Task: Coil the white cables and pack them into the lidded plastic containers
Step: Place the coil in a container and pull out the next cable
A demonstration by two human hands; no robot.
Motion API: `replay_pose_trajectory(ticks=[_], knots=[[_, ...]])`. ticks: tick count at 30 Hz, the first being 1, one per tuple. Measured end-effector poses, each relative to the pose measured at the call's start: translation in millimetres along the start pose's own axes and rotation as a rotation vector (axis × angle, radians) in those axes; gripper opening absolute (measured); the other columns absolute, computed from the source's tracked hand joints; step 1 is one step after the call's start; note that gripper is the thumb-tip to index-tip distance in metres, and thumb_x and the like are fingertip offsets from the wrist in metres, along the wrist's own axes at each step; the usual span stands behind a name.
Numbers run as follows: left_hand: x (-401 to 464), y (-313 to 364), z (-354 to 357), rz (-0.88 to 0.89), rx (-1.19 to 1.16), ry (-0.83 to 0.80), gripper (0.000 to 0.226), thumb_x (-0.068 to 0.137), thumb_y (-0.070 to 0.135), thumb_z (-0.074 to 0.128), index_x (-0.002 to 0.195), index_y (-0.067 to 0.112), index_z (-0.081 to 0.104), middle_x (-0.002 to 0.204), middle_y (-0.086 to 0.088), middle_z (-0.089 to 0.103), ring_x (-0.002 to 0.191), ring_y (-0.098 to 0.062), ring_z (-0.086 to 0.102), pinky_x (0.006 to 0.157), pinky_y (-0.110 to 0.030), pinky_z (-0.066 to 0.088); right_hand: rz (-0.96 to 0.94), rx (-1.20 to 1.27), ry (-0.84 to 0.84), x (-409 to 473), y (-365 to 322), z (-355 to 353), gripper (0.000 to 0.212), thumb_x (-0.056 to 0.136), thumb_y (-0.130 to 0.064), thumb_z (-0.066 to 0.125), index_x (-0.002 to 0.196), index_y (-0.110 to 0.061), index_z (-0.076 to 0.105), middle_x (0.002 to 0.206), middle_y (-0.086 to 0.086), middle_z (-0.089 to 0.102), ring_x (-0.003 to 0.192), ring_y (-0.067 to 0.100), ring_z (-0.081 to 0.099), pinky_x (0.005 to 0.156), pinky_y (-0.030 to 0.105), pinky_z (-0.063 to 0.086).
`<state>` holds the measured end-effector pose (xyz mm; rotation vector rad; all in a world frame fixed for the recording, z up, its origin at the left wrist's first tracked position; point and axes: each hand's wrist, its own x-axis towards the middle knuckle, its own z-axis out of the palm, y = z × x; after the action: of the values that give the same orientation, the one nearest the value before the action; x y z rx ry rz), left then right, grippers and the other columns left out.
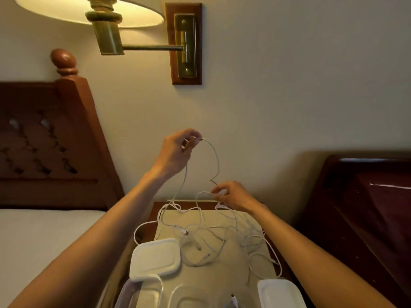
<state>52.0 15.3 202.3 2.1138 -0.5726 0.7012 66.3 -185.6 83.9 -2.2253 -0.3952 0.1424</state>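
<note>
One white cable (214, 156) is pinched between our left hand (175, 152) and right hand (231, 196), so next we probably free it from the cable tangle (218, 238) and coil it.

A lit lamp (106, 21) hangs at upper left above a wooden headboard (51, 138), with a bed (44, 236) at lower left.

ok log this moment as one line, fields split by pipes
left hand pinches white cable raised | right hand pinches same cable lower | cable pile tangled on nightstand | lidded container closed
</note>
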Motion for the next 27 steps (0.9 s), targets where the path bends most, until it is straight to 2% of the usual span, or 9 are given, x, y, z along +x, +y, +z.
replay_pose_trajectory(ticks=[6, 8, 10, 13, 15, 17, 20, 24, 27], knots=[[22, 24, -17, 0.107, 0.040, 0.024, 0.014, 0.092, 0.008, 0.061, 0.097, 0.013, 0.073, 0.093, 0.000, 0.067, 0.075, -0.015, 0.062, 0.063, -0.040, 0.057, -0.108, 0.101, 0.248, -1, -28, -13, 0.072, 0.069, -0.053, 0.081, 0.127, -0.026, 0.047, 0.121, -0.007, 0.052, 0.086, 0.013, 0.054, 0.076, 0.029, 0.051], [33, 36, -24, 0.156, 0.054, 0.065, 0.015, 0.092, 0.008, 0.062, 0.098, 0.013, 0.074, 0.094, -0.002, 0.068, 0.077, -0.017, 0.064, 0.064, -0.041, 0.057, -0.238, 0.032, 0.283, 5, -49, -26, 0.061, 0.079, -0.041, 0.076, 0.131, -0.019, 0.053, 0.122, -0.005, 0.052, 0.088, 0.012, 0.052, 0.083, 0.032, 0.049], [44, 52, -36, 0.227, 0.088, 0.162, 0.016, 0.092, 0.007, 0.061, 0.099, 0.010, 0.075, 0.094, -0.004, 0.067, 0.077, -0.015, 0.063, 0.065, -0.038, 0.056, -0.266, -0.014, 0.345, 14, -69, -43, 0.029, 0.089, -0.024, 0.070, 0.113, -0.009, 0.069, 0.109, 0.000, 0.063, 0.089, 0.014, 0.057, 0.085, 0.033, 0.050], [57, 81, -58, 0.293, 0.043, 0.400, 0.017, 0.093, 0.010, 0.059, 0.100, 0.008, 0.074, 0.094, -0.005, 0.066, 0.078, -0.013, 0.062, 0.068, -0.027, 0.055, -0.038, -0.176, 0.260, 26, -76, -66, 0.021, 0.095, -0.021, 0.060, 0.102, -0.007, 0.074, 0.106, 0.006, 0.071, 0.095, 0.020, 0.064, 0.081, 0.031, 0.050], [59, 90, -68, 0.333, 0.048, 0.454, 0.017, 0.093, 0.011, 0.059, 0.101, 0.009, 0.074, 0.097, -0.004, 0.067, 0.085, -0.012, 0.063, 0.073, -0.020, 0.052, 0.080, -0.223, 0.160, 25, -73, -75, 0.024, 0.097, -0.020, 0.056, 0.099, -0.006, 0.075, 0.104, 0.006, 0.073, 0.090, 0.018, 0.066, 0.079, 0.026, 0.048], [52, 80, -68, 0.311, 0.161, 0.332, 0.017, 0.090, 0.009, 0.062, 0.101, 0.013, 0.075, 0.098, 0.000, 0.070, 0.090, -0.008, 0.063, 0.080, -0.020, 0.050, 0.122, -0.041, 0.200, 21, -79, -84, 0.035, 0.100, -0.027, 0.051, 0.087, -0.004, 0.074, 0.087, 0.012, 0.075, 0.071, 0.016, 0.067, 0.071, 0.026, 0.050], [24, 44, -51, 0.100, 0.229, 0.137, 0.015, 0.085, 0.007, 0.070, 0.095, 0.017, 0.077, 0.094, -0.001, 0.075, 0.085, -0.011, 0.066, 0.080, -0.031, 0.053, 0.203, 0.333, 0.363, 15, -107, -106, 0.049, 0.100, -0.046, 0.044, 0.070, -0.010, 0.061, 0.057, 0.006, 0.062, 0.048, 0.018, 0.058, 0.052, 0.026, 0.046], [-6, 8, -35, -0.317, 0.197, -0.107, 0.024, 0.084, -0.006, 0.064, 0.099, 0.009, 0.076, 0.093, -0.010, 0.075, 0.069, -0.010, 0.064, 0.067, -0.029, 0.057, 0.031, 0.471, 0.302, 4, -141, -140, 0.039, 0.087, -0.026, 0.064, 0.053, -0.022, 0.045, 0.051, -0.001, 0.032, 0.045, 0.016, 0.026, 0.048, 0.029, 0.029], [-6, 10, -37, -0.455, 0.370, -0.358, 0.049, 0.085, -0.013, 0.049, 0.130, 0.005, 0.059, 0.129, -0.015, 0.061, 0.110, -0.025, 0.062, 0.095, -0.033, 0.049, -0.089, 0.488, 0.166, -4, -159, -149, 0.033, 0.094, -0.020, 0.041, 0.061, -0.021, 0.038, 0.051, -0.005, 0.027, 0.045, 0.013, 0.021, 0.046, 0.027, 0.025]])
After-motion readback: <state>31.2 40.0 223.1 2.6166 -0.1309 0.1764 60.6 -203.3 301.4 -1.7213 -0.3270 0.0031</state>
